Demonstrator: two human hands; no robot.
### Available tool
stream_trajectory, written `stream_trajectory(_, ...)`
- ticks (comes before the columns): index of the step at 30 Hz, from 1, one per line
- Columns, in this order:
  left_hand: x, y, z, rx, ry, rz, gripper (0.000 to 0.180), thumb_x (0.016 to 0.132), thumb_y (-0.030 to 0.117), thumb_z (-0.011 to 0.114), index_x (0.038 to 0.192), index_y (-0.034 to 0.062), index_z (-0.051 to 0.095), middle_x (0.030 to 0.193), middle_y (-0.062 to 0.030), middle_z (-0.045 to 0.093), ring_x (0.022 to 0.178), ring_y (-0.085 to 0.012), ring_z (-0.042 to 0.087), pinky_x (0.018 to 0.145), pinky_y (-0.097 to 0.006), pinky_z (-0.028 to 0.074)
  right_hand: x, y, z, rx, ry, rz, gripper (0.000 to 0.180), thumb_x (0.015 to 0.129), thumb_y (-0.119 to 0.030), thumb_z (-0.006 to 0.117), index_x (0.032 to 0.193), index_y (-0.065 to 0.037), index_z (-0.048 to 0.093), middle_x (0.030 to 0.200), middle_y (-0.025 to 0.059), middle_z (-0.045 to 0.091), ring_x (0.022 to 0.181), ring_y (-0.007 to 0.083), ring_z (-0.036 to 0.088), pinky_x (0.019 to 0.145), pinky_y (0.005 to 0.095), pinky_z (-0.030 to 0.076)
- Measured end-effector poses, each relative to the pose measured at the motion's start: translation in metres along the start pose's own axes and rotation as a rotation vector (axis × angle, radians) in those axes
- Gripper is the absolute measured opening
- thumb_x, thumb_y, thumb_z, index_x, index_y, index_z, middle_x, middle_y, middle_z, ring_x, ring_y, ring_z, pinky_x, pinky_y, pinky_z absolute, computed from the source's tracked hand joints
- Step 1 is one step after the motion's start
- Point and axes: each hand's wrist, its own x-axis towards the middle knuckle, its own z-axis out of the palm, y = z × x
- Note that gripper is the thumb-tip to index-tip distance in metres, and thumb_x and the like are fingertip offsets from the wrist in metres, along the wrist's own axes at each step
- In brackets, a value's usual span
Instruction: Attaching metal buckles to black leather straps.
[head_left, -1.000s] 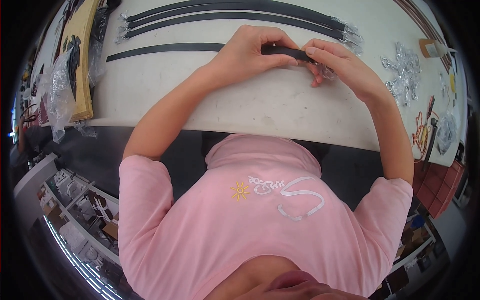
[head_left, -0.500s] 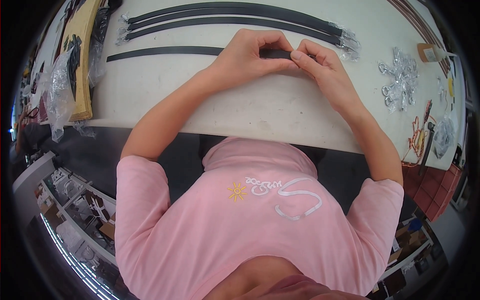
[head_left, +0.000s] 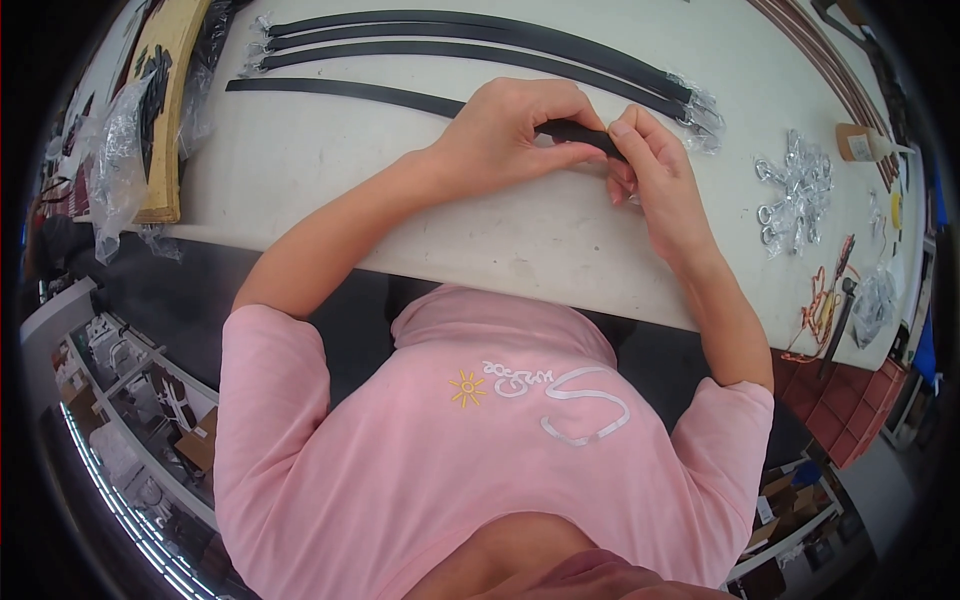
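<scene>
A black strap (head_left: 345,91) stretches from the left over the pale table into my two hands. My left hand (head_left: 515,125) is closed on it, thumb below and fingers above, a short way from its right end. At that end my right hand (head_left: 650,160) pinches the strap between thumb and forefinger, its other fingers curled beneath. Something small and shiny shows under the right fingers, mostly hidden. Beyond my hands lie several finished-looking black straps (head_left: 440,50), side by side, with plastic-wrapped metal clasps (head_left: 703,110) at their ends.
Right of my hands sits a pile of plastic-wrapped metal hooks (head_left: 795,190). Farther right are a bottle with a brown label (head_left: 858,143), orange cord (head_left: 818,310) and a clear bag (head_left: 876,305). A yellow-edged board (head_left: 165,110) with plastic wrap stands at the left.
The whole view has shifted a little. My right hand has turned and lowered slightly at the strap's end, and its lower fingers now show beneath. Both hands keep hold of the strap.
</scene>
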Motion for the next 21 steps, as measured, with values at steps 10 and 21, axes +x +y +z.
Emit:
stream_trajectory(10, 0.003, -0.007, -0.010, 0.060, -0.087, 0.064, 0.025, 0.082, 0.011, 0.081, 0.103, 0.0036, 0.071, 0.084, -0.0062, 0.063, 0.074, -0.0210, 0.058, 0.060, -0.030, 0.045, 0.007, -0.009, -0.030, -0.262, -0.315, -0.040, 0.022, 0.105, -0.023, 0.055, 0.112, -0.003, 0.060, 0.084, -0.0007, 0.060, 0.080, 0.0085, 0.055, 0.074, 0.0244, 0.044)
stream_trajectory(21, 0.004, -0.015, -0.005, -0.177, -0.094, -0.127, 0.021, 0.085, 0.009, 0.080, 0.103, -0.0001, 0.073, 0.089, -0.0031, 0.071, 0.080, -0.0080, 0.061, 0.069, -0.024, 0.049, 0.003, 0.000, -0.006, -0.554, -0.033, -0.121, 0.018, 0.102, -0.019, 0.058, 0.103, -0.001, 0.059, 0.071, 0.0028, 0.052, 0.068, 0.0114, 0.047, 0.065, 0.0286, 0.040)
